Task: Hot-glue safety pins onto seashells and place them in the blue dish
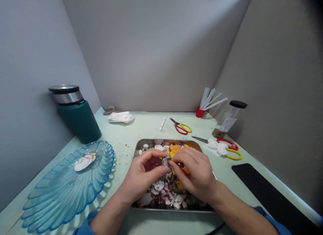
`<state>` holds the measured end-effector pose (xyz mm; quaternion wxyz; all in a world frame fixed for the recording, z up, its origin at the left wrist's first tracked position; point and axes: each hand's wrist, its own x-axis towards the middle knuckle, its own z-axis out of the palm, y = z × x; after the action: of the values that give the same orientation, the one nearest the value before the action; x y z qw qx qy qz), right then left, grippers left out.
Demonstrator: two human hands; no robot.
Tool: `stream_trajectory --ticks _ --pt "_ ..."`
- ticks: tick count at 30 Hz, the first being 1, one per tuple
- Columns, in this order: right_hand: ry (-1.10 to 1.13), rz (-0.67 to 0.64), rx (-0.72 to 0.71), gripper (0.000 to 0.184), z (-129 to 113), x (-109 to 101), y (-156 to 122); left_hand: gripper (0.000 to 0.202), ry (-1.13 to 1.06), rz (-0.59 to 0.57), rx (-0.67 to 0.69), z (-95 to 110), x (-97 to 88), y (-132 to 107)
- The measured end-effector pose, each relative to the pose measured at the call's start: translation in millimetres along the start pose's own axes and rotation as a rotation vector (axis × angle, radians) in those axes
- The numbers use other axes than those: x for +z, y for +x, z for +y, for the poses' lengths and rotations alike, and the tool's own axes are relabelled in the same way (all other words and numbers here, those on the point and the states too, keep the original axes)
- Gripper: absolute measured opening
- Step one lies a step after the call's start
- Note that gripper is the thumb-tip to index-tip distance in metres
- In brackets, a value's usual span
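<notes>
Both hands meet over a metal tray [174, 210] of shells. Between the thumb and fingertips of my left hand [145, 171] is a small grey, shiny piece [166, 161], perhaps a shell; its kind is not clear. My right hand [194, 171] is closed in a pinch at the right edge of that same piece. Yellow pieces [176, 149] show just behind the fingers. White shells [178, 199] and a speckled reddish-white one [167, 194] lie in the near part of the tray. My hands hide much of the tray's middle.
A blue shell-shaped dish [68, 191] with a shell [85, 161] stands left, before a green bottle [78, 119]. Behind the tray lie scissors [181, 126] and a marker [163, 124]. More scissors [233, 154], a jar [228, 120] and a black slab [267, 191] are at right.
</notes>
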<state>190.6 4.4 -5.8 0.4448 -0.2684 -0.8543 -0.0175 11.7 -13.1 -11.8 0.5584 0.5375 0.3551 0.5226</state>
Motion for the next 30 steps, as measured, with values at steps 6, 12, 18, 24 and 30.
stream_trajectory --ticks 6,12,18,24,30 --pt "0.002 -0.003 0.005 0.007 0.4 0.1 -0.9 0.024 -0.012 0.000 -0.002 -0.8 -0.5 -0.3" --pt "0.000 0.000 0.009 0.008 0.3 -0.4 -0.4 0.023 -0.029 0.006 0.015 0.7 0.5 0.1" --pt "-0.011 0.000 0.017 0.009 -0.9 -0.5 0.2 0.023 -0.027 0.010 0.023 2.1 0.6 0.3" --pt "-0.022 0.002 0.026 0.010 -1.0 -0.3 0.8 0.022 -0.003 0.024 0.014 3.9 1.2 -0.3" --pt "-0.017 -0.001 0.021 0.010 0.0 -0.1 1.5 0.022 -0.014 0.032 0.017 3.0 1.3 -0.9"
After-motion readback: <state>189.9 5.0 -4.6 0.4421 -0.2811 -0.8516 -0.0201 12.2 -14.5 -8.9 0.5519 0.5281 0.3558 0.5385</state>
